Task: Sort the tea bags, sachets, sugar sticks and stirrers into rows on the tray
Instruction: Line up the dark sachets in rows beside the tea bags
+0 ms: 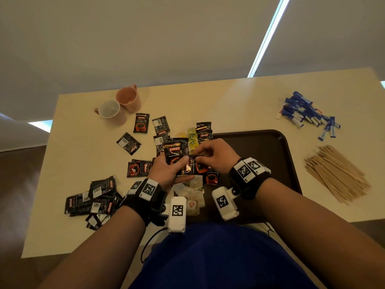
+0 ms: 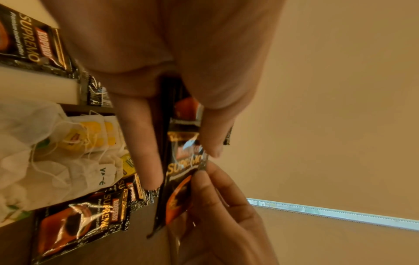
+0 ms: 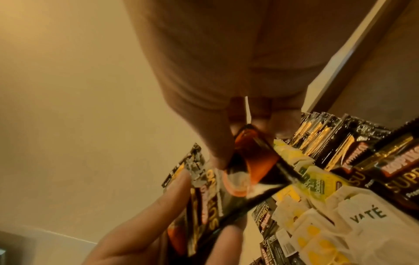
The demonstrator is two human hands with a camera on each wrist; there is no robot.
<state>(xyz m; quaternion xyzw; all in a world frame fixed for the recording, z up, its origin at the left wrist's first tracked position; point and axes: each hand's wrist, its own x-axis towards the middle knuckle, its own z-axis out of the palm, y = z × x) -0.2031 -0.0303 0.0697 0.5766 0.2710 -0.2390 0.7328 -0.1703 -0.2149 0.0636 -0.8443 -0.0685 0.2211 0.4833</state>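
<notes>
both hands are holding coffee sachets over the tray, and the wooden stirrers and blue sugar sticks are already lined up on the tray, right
Not quite. The head view shows the pile of flat wooden stirrers and the heap of blue sugar sticks lying on the cream table, to the right of the dark brown tray, not on it. The rest holds: the left hand and right hand grip black coffee sachets over the tray's near left part.
</notes>
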